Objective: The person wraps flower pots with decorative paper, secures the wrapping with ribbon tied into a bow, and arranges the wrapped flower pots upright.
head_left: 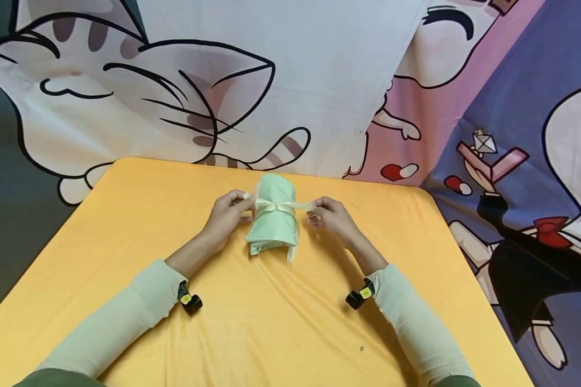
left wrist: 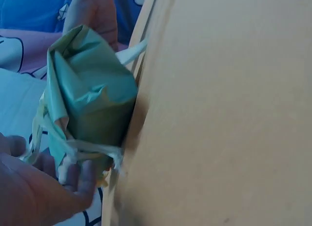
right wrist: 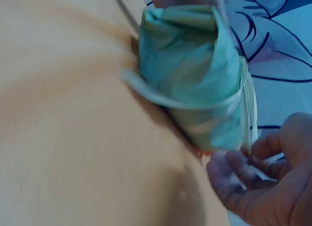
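Note:
A bundle wrapped in light green paper [head_left: 273, 231] lies on the yellow table, its near end folded and loose at the corners. Around its middle runs a pale cream ribbon [head_left: 277, 206], crossed or knotted on top. My left hand [head_left: 225, 215] pinches the ribbon on the left side, and my right hand [head_left: 334, 217] pinches its other end, pulled out to the right. Up close in the left wrist view, the wrapped bundle [left wrist: 92, 104] stands beside the left fingers. Ribbon strands [right wrist: 249, 106] run down towards the right fingertips in the right wrist view. The bundle's contents are hidden.
A yellow cloth [head_left: 271, 322] with shallow creases covers the table. Behind it hangs a curtain [head_left: 329, 80] printed with cartoon figures, continuing along the right side. Dark grey floor [head_left: 19, 231] shows at the left. Each wrist wears a small black camera [head_left: 191, 304].

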{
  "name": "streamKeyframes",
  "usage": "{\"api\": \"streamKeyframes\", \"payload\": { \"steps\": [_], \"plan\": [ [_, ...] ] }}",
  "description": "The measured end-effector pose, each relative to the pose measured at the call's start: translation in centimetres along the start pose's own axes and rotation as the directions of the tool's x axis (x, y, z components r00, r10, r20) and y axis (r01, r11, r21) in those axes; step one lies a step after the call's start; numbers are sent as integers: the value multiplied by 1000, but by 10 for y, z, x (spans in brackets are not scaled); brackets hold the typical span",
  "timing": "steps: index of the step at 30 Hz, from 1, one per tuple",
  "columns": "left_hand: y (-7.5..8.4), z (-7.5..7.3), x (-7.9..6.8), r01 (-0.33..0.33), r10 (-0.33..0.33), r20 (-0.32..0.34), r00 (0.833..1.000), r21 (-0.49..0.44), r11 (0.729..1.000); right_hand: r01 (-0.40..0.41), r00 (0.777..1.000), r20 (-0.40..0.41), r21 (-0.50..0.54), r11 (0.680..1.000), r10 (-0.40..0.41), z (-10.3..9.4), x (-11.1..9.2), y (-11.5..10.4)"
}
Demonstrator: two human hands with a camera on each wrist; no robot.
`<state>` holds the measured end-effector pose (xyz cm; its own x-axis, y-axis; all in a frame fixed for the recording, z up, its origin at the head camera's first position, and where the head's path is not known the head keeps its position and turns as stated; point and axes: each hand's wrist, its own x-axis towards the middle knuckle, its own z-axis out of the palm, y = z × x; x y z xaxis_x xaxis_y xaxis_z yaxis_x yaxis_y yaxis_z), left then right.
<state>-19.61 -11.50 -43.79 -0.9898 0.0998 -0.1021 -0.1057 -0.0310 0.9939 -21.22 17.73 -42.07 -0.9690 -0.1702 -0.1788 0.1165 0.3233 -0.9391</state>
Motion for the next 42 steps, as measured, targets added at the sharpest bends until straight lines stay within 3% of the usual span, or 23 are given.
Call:
{"api": "streamKeyframes", "payload": {
  "steps": [3,5,10,13,18,21,24,29,34,37,40,42],
  "plan": [
    [4,-1,3,77,-80,57,995,67,995,-69,996,49,13,998,69,5,1,-8],
    [6,0,6,115,-133,126,983,141,983,-115,986,119,-13,993,116,10,2,-13],
    [10,7,15,132,-220,311,925,280,951,-132,930,329,-118,984,164,20,6,-18],
    [13,10,19,134,-251,371,894,313,940,-124,906,394,-109,986,158,23,7,-17],
    [17,7,22,132,-308,379,873,424,896,-143,895,406,-135,981,186,24,7,-18],
    [17,4,23,177,-366,341,866,476,861,-142,894,400,-178,974,203,24,8,-21],
    [14,0,25,233,-410,304,860,482,845,-156,893,387,-214,964,231,23,9,-24],
    [12,-5,26,261,-413,283,866,450,854,-168,886,384,-260,951,261,22,11,-26],
    [18,-6,26,246,-373,288,882,395,885,-86,886,422,-252,964,190,17,17,-27],
    [25,-5,28,191,-289,264,920,344,920,-17,903,413,-236,972,116,14,19,-34],
    [32,-2,34,59,-140,229,963,326,943,47,937,347,-236,971,39,12,22,-43],
    [35,0,37,-23,-43,193,980,326,945,99,958,286,-247,964,-25,12,25,-47]
  ]
}}
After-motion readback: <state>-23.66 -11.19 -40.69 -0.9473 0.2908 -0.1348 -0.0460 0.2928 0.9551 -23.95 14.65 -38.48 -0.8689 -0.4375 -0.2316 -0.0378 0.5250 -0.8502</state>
